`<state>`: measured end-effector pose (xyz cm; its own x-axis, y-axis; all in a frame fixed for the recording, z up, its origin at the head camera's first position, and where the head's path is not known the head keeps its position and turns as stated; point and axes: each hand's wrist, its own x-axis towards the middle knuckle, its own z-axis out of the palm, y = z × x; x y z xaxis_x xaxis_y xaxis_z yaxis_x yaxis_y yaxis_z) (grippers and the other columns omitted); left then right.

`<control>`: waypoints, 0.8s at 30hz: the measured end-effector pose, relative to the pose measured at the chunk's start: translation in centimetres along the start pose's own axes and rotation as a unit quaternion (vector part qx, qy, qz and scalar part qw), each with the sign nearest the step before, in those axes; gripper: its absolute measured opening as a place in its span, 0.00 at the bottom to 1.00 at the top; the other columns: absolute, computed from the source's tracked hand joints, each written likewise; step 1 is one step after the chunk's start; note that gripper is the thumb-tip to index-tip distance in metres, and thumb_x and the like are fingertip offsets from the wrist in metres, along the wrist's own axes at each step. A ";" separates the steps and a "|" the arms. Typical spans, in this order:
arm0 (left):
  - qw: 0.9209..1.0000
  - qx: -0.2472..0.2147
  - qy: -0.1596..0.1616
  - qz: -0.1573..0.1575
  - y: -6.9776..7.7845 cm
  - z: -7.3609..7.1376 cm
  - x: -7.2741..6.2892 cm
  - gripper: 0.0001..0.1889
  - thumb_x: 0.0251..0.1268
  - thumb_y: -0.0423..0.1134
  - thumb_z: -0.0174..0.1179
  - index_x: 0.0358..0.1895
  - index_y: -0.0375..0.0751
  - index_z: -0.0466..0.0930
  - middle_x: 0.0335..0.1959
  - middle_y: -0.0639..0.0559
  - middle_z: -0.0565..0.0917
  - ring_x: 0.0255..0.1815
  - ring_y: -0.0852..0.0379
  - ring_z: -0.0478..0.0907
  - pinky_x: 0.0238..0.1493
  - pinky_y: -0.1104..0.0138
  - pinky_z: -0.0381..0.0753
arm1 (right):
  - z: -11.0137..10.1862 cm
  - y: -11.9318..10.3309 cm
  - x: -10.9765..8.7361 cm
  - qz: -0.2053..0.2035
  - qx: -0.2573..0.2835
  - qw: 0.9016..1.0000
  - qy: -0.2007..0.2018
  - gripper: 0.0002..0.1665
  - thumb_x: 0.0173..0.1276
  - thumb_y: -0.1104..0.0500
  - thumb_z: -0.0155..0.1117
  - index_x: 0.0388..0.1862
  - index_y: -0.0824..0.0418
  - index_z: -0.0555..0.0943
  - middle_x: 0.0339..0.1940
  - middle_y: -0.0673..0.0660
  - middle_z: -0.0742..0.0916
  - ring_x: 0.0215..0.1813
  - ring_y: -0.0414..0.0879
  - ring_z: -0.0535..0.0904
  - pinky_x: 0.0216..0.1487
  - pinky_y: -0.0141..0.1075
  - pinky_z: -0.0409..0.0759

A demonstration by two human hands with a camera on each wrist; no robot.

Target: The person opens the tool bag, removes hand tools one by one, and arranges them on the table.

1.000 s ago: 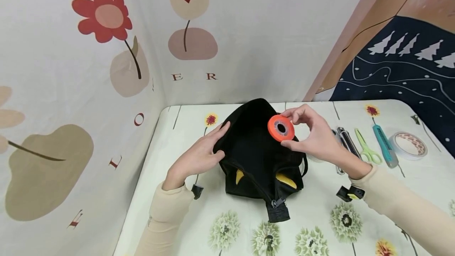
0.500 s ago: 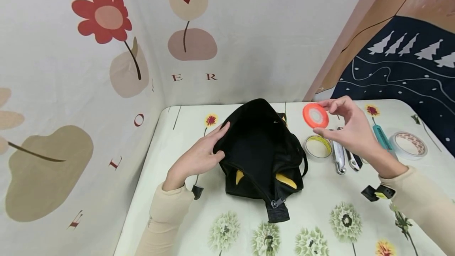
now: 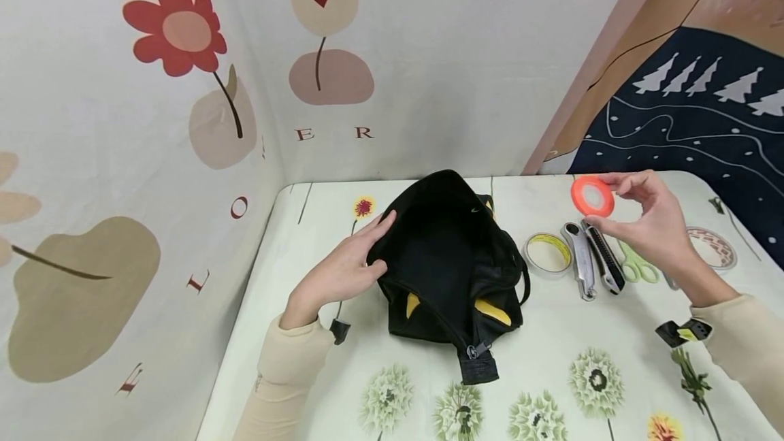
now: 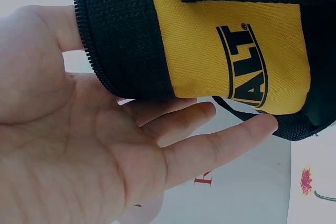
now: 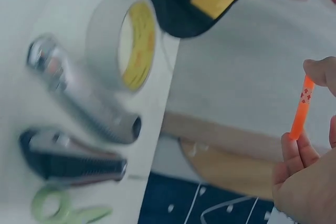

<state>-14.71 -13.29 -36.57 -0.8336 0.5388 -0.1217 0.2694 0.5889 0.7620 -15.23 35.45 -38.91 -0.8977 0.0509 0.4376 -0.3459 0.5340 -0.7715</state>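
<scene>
A black and yellow zippered tool bag stands with its mouth wide open in the middle of the table. My left hand holds the left edge of that mouth, thumb inside and fingers along the outer wall; the left wrist view shows the fingers beside the yellow side panel. Away to the right, above the table, my right hand pinches a flat orange tape roll between thumb and fingertips. Edge-on, the same orange roll appears in the right wrist view.
Right of the bag lie a tape roll with yellow inside, a silver utility knife, a black utility knife and green scissors. Farther right is a wide tape roll; a teal knife is mostly hidden by my right hand.
My right hand has carried the orange tape roll from over the bag's mouth rightward, past the yellow-lined tape roll to above the utility knives. My left hand and the bag stay put.
</scene>
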 end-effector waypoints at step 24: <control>1.000 0.006 0.003 0.001 0.0 0.1 0.0 0.45 0.76 0.30 0.48 0.94 0.51 0.44 0.93 0.44 0.45 0.67 0.45 0.76 0.64 0.50 0.68 | -7.1 7.7 -2.1 0.095 -0.089 0.988 0.079 0.26 0.64 0.80 0.73 0.48 0.55 0.75 0.54 0.23 0.77 0.56 0.24 0.70 0.52 0.13 0.68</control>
<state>-14.71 -13.25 -36.61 -0.8354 0.5373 -0.1160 0.2772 0.5941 0.7551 -14.08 45.43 -42.48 -0.8827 0.2885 0.3709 -0.1093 0.6416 -0.7592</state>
